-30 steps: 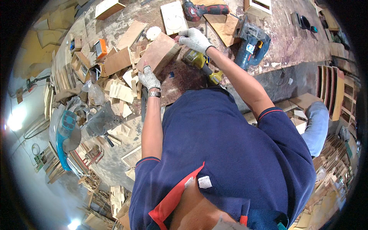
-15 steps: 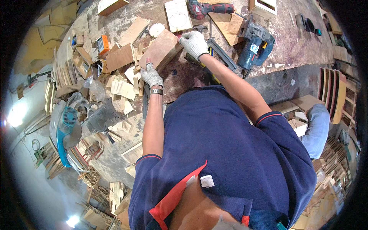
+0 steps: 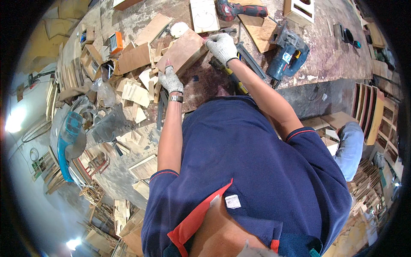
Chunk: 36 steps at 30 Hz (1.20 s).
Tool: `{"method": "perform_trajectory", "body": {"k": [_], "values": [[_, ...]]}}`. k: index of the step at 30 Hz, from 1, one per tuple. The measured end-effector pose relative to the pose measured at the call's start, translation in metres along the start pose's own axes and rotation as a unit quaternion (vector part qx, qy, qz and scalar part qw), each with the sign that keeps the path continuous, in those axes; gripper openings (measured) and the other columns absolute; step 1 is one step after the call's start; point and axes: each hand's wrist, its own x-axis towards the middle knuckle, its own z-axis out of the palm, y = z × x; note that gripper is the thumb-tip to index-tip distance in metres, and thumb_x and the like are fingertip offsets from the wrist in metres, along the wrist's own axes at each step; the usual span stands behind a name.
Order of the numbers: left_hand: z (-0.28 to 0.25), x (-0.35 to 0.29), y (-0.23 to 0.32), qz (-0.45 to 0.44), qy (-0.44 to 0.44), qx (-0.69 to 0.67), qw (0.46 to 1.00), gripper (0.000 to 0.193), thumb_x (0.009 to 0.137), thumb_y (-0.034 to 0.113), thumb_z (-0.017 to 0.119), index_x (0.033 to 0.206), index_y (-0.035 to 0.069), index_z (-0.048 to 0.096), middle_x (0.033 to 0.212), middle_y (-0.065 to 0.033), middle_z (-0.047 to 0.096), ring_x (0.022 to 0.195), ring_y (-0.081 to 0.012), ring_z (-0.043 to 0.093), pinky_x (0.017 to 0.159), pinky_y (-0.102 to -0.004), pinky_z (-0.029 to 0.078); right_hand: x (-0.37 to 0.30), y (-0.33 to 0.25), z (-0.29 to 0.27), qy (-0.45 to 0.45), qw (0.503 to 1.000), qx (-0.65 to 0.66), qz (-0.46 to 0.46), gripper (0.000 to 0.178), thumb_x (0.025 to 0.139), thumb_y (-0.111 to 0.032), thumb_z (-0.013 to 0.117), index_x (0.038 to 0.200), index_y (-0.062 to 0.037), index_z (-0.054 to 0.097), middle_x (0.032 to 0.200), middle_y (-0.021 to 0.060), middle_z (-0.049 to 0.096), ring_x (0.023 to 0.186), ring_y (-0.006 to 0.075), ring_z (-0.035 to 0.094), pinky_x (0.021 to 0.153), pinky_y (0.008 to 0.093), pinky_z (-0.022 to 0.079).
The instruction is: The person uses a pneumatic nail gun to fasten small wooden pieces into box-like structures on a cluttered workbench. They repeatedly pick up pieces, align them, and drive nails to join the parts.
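A brown plywood box (image 3: 182, 50) is held slightly tilted over the workbench (image 3: 342, 55). My left hand (image 3: 171, 80), in a whitish knit work glove with bare fingertips, grips its near left corner, the thumb lying on the top face. At the far right end, my gloved right hand (image 3: 221, 48) closes on the box's edge; part of its fingers is hidden. Just beyond the box lies a pale wooden panel (image 3: 204, 16) with a drawn circle. A yellow-and-black tool (image 3: 234, 79) lies partly under my right forearm.
A red-and-black cordless drill (image 3: 239, 10) and a blue jigsaw (image 3: 287, 55) lie on the bench. Wood offcuts (image 3: 135, 92) crowd the left side, near an orange box (image 3: 115, 42). A circular-bladed saw (image 3: 70, 132) stands at far left. Another person's jean-clad leg (image 3: 350, 150) shows at right.
The view has shifted slightly. Both hands keep their hold on the plywood box, which sits a little differently angled, with little other movement.
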Motion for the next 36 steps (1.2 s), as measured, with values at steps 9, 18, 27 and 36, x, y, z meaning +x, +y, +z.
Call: {"method": "perform_trajectory", "body": {"k": [9, 18, 27, 36], "values": [[0.001, 0.007, -0.009, 0.002, 0.001, -0.028, 1.0, 0.054, 0.098, 0.032, 0.084, 0.129, -0.008, 0.066, 0.121, -0.0116, 0.072, 0.106, -0.019, 0.064, 0.099, -0.0369, 0.051, -0.002, -0.001, 0.0, 0.008, 1.0, 0.0, -0.018, 0.032, 0.095, -0.035, 0.074, 0.101, -0.0054, 0.084, 0.075, 0.0148, 0.076, 0.071, 0.0234, 0.074, 0.074, 0.039, 0.057], [0.004, -0.001, 0.001, 0.004, 0.008, -0.022, 1.0, 0.055, 0.1, 0.035, 0.081, 0.124, -0.013, 0.065, 0.115, -0.0132, 0.073, 0.1, -0.0188, 0.061, 0.096, -0.0374, 0.05, -0.002, -0.004, -0.001, 0.004, 1.0, -0.019, -0.022, 0.035, 0.094, -0.037, 0.074, 0.105, -0.0051, 0.084, 0.076, 0.0151, 0.076, 0.071, 0.0241, 0.074, 0.073, 0.0393, 0.057], [0.0, -0.006, 0.009, -0.001, 0.016, 0.111, 0.994, 0.057, 0.1, 0.036, 0.08, 0.118, -0.016, 0.067, 0.108, -0.0169, 0.075, 0.094, -0.0228, 0.064, 0.09, -0.0399, 0.053, -0.061, 0.006, -0.042, 0.03, 0.974, -0.215, -0.061, 0.052, 0.09, -0.039, 0.079, 0.118, 0.0017, 0.064, 0.097, 0.028, 0.075, 0.093, 0.0459, 0.075, 0.082, 0.0518, 0.06], [0.0, -0.009, 0.009, 0.022, -0.008, 0.009, 1.0, 0.055, 0.099, 0.037, 0.08, 0.123, -0.012, 0.07, 0.111, -0.0148, 0.076, 0.097, -0.0215, 0.066, 0.092, -0.0391, 0.053, -0.113, 0.046, -0.043, -0.053, 0.961, -0.259, 0.08, 0.07, 0.08, -0.029, 0.084, 0.134, -0.0014, 0.048, 0.111, 0.0321, 0.074, 0.105, 0.0497, 0.073, 0.092, 0.0531, 0.058]]}}
